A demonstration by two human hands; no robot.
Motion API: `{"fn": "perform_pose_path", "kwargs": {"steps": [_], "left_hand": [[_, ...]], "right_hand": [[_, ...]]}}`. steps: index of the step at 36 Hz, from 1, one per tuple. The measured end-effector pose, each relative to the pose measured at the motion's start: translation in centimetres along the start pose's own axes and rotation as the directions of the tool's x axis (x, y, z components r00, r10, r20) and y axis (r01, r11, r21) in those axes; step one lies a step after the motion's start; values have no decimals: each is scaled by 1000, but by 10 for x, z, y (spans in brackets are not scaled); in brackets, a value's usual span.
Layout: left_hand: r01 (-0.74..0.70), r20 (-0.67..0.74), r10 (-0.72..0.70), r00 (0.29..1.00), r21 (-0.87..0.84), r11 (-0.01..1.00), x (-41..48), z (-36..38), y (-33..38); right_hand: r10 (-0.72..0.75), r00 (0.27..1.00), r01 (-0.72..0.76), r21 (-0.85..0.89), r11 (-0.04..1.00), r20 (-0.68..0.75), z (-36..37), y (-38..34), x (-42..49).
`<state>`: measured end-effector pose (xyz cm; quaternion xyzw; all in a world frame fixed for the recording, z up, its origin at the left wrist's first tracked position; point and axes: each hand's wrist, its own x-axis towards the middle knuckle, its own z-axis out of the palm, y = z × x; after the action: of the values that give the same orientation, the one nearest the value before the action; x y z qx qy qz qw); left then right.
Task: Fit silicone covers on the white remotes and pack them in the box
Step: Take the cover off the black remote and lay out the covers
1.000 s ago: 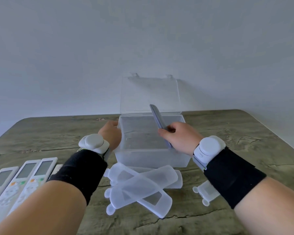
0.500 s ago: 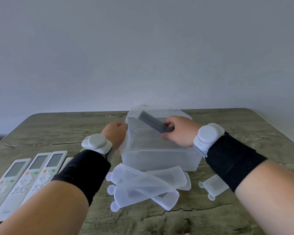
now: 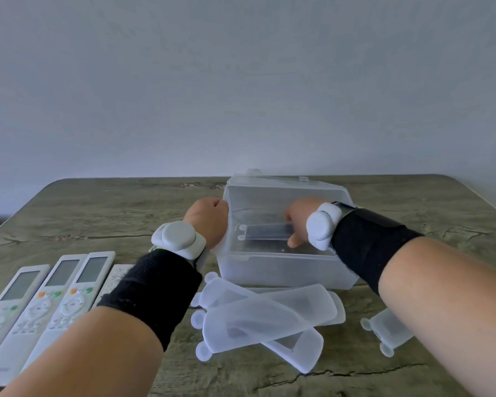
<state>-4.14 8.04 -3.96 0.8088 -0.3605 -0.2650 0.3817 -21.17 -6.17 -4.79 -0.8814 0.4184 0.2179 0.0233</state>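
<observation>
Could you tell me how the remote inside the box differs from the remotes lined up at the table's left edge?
The remote in the box wears a frosted silicone cover with small round ears, whereas the row of remotes is bare white plastic. It lies crosswise inside the clear box with the right hand on it, while the row lies lengthwise, untouched, on the table. All are slim, similar-looking handsets.

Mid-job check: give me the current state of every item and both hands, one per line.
Clear box: open, lid folded back.
Covered remote: lying flat in the box.
Right hand: inside the box, gripping the covered remote's end.
Left hand: closed against the box's left wall.
Bare white remotes: in a row on the table, uncovered.
Silicone covers: empty, piled in front of the box.
Lone cover: empty, apart, partly behind the right arm.
</observation>
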Motion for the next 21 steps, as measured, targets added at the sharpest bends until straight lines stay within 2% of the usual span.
{"fn": "perform_pose_path", "kwargs": {"steps": [2, 7, 9, 12, 13, 14, 17, 18, 21], "left_hand": [[-6, 3, 6, 1000, -17, 1000, 0, 1, -1], [-20, -27, 19, 999, -5, 1000, -2, -1, -2], [-14, -48, 13, 999, -19, 1000, -2, -2, -4], [-6, -67, 0, 998, -83, 997, -7, -4, -5], [-10, -55, 4, 998, -103, 995, -10, -2, -4], [-9, -41, 4, 999, -125, 992, -14, -1, -3], [-2, -26, -3, 1000, -188, 982, -23, 2, -1], [4, -26, -10, 1000, -203, 979, -25, 1, -1], [13, -50, -27, 998, -264, 964, -29, 3, 0]], "right_hand": [[19, 999, -18, 26, 999, -32, -5, 0, -10], [83, 952, -17, 222, 975, -294, -19, 8, -57], [174, 897, -35, 325, 945, -407, -16, 16, -73], [358, 763, -76, 476, 876, -537, -5, 36, -91], [408, 755, -75, 550, 831, -513, 0, 44, -96], [450, 778, -65, 655, 753, -439, 5, 50, -99], [437, 884, -44, 902, 430, -165, 21, 52, -103], [410, 901, -26, 925, 379, -142, 25, 48, -101], [434, 877, 46, 935, 352, -207, 32, 44, -99]]}}
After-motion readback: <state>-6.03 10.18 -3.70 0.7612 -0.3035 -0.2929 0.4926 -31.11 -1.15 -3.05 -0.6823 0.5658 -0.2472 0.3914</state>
